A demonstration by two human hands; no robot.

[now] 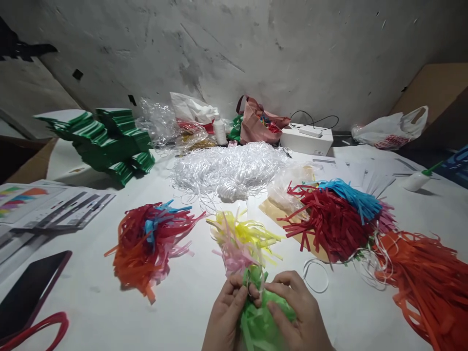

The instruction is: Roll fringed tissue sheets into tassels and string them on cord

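Observation:
A light green paper tassel (261, 324) is between my two hands at the front of the table. My left hand (228, 312) pinches its upper end, fingers curled around the gathered strips. From the other side my right hand (296, 312) grips the same tassel, thumb and fingers bent close to a thin white string near its neck. Just beyond my fingertips lie a pink tassel (237, 251) and a yellow tassel (252, 231), touching the green one's top. Part of the green strips is hidden behind my fingers.
Red, orange and blue tassels (142, 243) lie left; dark red tassels (329, 219) and orange tassels (427, 282) lie right. Behind is a heap of white string (230, 168). Also around are a phone (32, 287), green paper stacks (106, 141), a glue bottle (417, 180) and a white box (306, 140).

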